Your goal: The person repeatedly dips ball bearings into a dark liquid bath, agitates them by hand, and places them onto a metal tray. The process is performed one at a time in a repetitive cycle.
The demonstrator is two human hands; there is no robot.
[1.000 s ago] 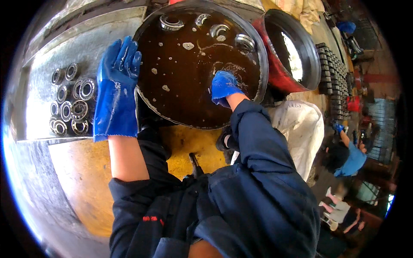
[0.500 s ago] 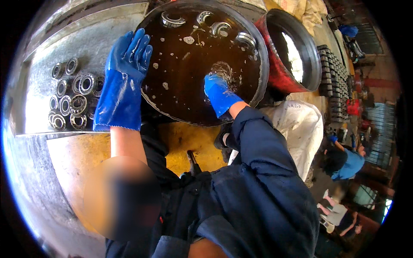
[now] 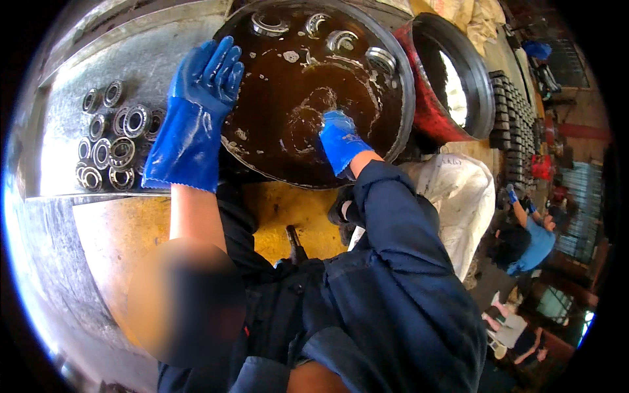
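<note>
A wide round metal basin holds dark brown oily liquid, with several steel ring bearings lying along its far rim. My right hand, in a blue rubber glove, is dipped into the liquid near the basin's middle; its fingers are under the surface, so whether it grips anything cannot be told. My left hand, also gloved in blue, rests flat with fingers spread on the basin's left rim and holds nothing.
Several cleaned ring bearings lie in a cluster on a grey metal tray at the left. A red drum stands right of the basin, a white sack below it. Dark stacked parts and other people are at the right.
My right hand slid left and deeper into the liquid, stirring ripples. My left hand shifted right from over the tray to the basin's rim.
</note>
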